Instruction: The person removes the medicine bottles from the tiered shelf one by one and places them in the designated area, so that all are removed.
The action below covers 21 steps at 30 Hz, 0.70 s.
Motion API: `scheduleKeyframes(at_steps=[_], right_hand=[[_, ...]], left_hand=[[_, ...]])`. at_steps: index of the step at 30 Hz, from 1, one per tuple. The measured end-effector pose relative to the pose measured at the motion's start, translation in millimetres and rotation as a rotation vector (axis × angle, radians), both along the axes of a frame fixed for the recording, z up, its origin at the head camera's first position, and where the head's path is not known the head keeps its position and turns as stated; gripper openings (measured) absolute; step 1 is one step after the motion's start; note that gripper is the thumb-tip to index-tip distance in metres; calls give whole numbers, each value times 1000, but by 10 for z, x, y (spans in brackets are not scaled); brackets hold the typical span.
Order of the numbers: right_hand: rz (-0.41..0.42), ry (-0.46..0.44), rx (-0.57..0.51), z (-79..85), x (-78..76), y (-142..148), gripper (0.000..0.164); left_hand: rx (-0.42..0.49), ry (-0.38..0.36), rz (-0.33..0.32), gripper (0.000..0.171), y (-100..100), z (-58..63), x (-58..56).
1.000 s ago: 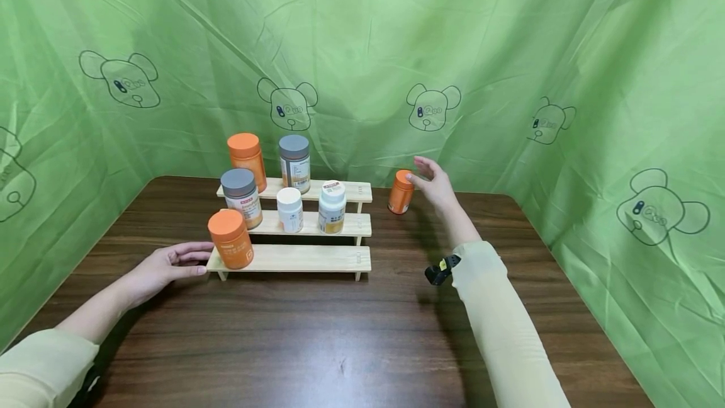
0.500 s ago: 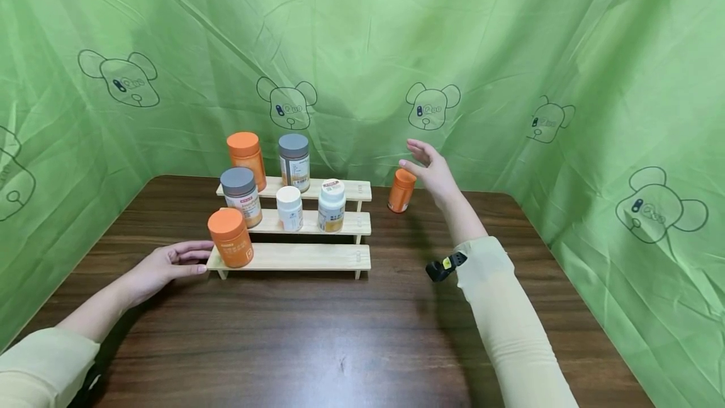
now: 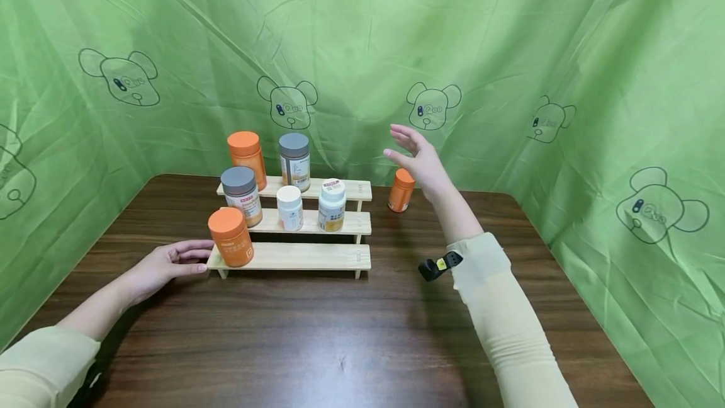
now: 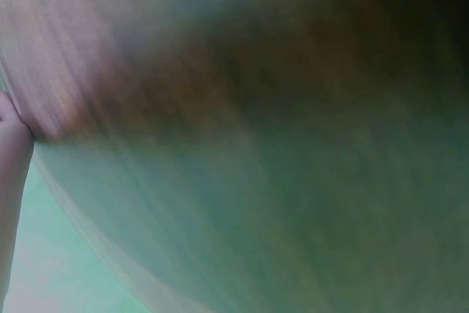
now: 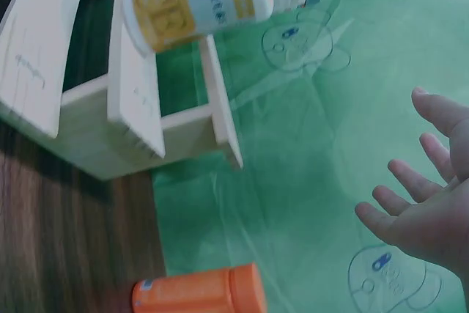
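A stepped wooden rack (image 3: pixel 306 257) holds several lidded bottles on three tiers. My left hand (image 3: pixel 161 272) lies at the left end of its lowest tier, fingers extended and fingertips at the wood. Beside them an orange jar (image 3: pixel 232 241) stands on that tier. The left wrist view is too blurred to show the contact. My right hand (image 3: pixel 421 162) is raised with spread fingers and holds nothing; the right wrist view shows this hand (image 5: pixel 432 203) too. A small orange bottle (image 3: pixel 401 192) stands upright on the table behind it, apart from the rack.
The middle tier bears a grey-lidded jar (image 3: pixel 242 197), a small white bottle (image 3: pixel 290 211) and a white-and-yellow bottle (image 3: pixel 331 209). On the top tier are an orange jar (image 3: pixel 247 159) and another grey-lidded jar (image 3: pixel 295 165). Green cloth (image 3: pixel 362 49) surrounds the brown table (image 3: pixel 317 345).
My right hand has lifted off the small orange bottle and moved up and left in the head view. The bottle stays in place. My left hand has hardly moved.
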State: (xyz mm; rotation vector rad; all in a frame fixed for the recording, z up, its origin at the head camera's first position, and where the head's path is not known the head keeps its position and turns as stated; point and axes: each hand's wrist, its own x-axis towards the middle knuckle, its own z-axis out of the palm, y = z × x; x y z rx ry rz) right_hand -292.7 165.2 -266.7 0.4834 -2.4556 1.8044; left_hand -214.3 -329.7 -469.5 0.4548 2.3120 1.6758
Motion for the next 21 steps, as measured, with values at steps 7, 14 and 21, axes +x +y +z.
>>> scheduleKeyframes(at_steps=[7,14,21], right_hand=[[24,24,-11,1,-54,-130,61],[68,47,-29,-34,-76,-309,61],[126,36,-68,-37,-17,-504,59]], left_hand=[[-16,0,7,51,8,19,7],[-24,-11,11,52,8,28,17],[-12,-10,5,52,2,15,9]])
